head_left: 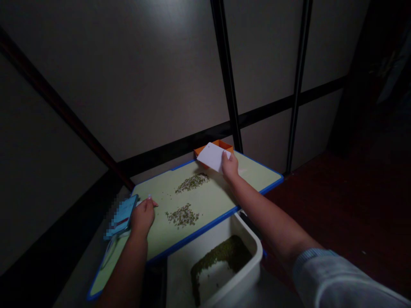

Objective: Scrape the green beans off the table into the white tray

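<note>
My right hand (230,166) grips a flat white card (210,155) by its near right edge, with the thumb on top. The card is tilted above the far side of a pale table (221,196) with a blue rim, partly in front of an orange box (221,143). Over the table's left part, my left hand (143,217) is closed, fingers curled; what they hold, if anything, is too small to make out. Between the hands lie a far pile (192,182) and a near pile (183,215) of small green and brownish bits, like dried seeds or husks.
Below the table's front edge stands a white plastic tub (255,252) with a heap of similar green bits (236,250). A blue phone-like device (125,216) on a white stand is beside my left hand. A panelled wall (167,85) rises behind the table; the dark reddish floor (321,201) lies right.
</note>
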Motion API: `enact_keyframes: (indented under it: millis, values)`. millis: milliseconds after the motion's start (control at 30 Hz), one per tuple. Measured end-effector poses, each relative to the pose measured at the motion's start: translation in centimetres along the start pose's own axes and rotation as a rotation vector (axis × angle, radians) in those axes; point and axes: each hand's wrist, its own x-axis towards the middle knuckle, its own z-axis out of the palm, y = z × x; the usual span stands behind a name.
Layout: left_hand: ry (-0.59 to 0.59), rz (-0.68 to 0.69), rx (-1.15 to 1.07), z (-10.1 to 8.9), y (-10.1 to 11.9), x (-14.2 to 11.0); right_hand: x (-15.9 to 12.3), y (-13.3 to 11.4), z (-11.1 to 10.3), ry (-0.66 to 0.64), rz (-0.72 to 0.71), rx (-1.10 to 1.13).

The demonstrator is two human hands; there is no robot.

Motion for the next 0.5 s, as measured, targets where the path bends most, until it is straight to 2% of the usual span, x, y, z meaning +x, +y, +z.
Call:
enact_keyframes:
  millis: [100, 233, 400, 500]
  values:
    - [0.0, -0.001, 0.008, 0.0, 0.04, -0.02, 0.12, 0.54, 0.04, 0.077, -0.003, 0.004]
    - [0.0, 0.012, 0.016, 0.06, 0.1, -0.1, -0.04, 0.79, 0.23, 0.086, -0.068, 0.033]
    - [-0.002, 0.04, 0.021, 0.09, 0.19, -0.23, -0.06, 0.52, 0.13, 0.013, -0.144, 0.056]
    - [-0.002, 0.053, 0.022, 0.0, 0.25, -0.27, -0.46, -0.09, 0.09, -0.073, -0.192, 0.049]
